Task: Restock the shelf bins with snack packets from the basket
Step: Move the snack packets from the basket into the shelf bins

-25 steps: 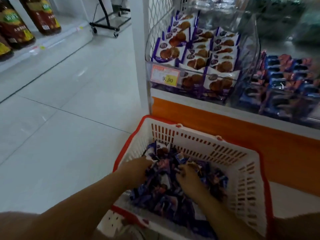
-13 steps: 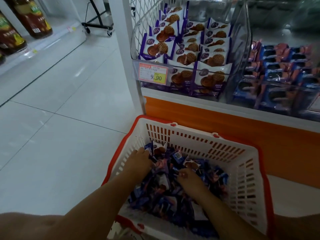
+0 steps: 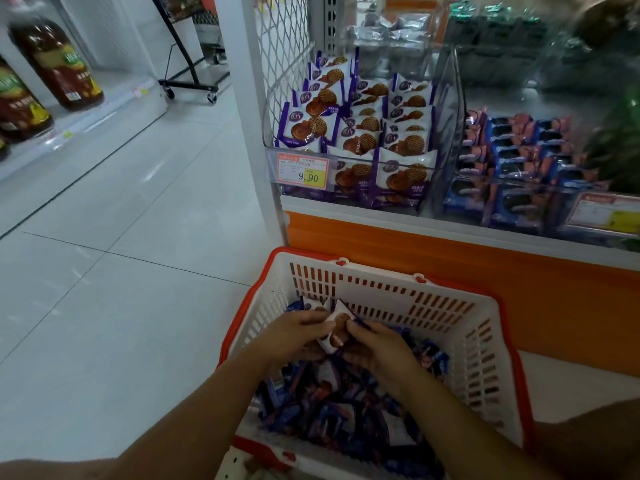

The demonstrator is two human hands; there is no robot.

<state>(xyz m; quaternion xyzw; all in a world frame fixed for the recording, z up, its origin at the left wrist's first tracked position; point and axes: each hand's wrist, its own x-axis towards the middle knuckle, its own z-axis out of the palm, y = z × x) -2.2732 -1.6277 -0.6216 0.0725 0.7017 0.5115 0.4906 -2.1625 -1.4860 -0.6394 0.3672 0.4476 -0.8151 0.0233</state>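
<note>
Over the basket (image 3: 381, 299), store aisle: L hand (image 3: 298, 336) and R hand (image 3: 379, 348) pinch one waffle packet (image 3: 337, 329) between them, fingers curled on its opposite edges, long axis approx. pointing away. Matching clear bin (image 3: 450, 126) lies straight ahead & higher; both hands equally near.

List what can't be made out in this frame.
Head view:
- Packet count in grip: left hand and right hand cover most of the held packet.
- Basket floor: buried under loose packets.
- Right price tag: blurred, unreadable.
- Top bins: blurred, contents unclear.
</note>
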